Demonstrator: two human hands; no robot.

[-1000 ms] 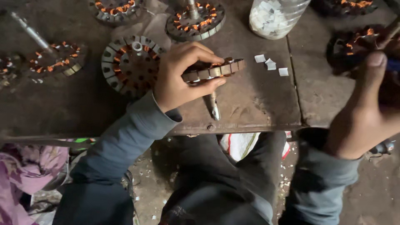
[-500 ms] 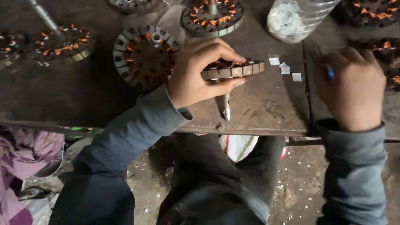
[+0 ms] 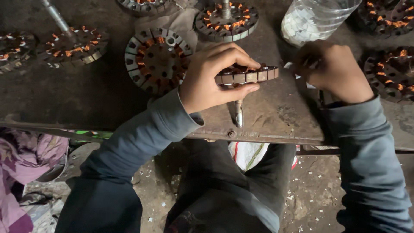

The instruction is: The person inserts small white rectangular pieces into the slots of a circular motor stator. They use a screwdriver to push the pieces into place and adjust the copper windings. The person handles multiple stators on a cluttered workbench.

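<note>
Near edge: dark trousers and grey sleeves over a littered floor, pink cloth (image 3: 26, 159) at lower left.

Bench (image 3: 86, 99), rusty metal, worn near rim.

Left hand (image 3: 211, 80) closed round a stator (image 3: 248, 74) at bench centre; thumb under the near face, fingers curled over the top, laminated rim showing to the right. Shaft (image 3: 238, 113) pointing down toward the near rim, tip resting on the bench.

Right hand (image 3: 334, 69) just right of the stator, fingers bunched, knuckles up; pinching at small white slips (image 3: 297, 74) on the bench. Cannot tell whether a slip is already held.

To do well, by judgement: keep stator braced on its shaft, slots turned toward right hand; take one slip at a time; seat it square in a slot, clear of copper.

Farther left: bare stator core (image 3: 157, 58) lying flat, then wound ones (image 3: 71, 47) with copper showing.

Far edge: another wound stator (image 3: 226, 19), clear jar (image 3: 317, 19) of white slips, more wound stators (image 3: 390, 71) at right.
</note>
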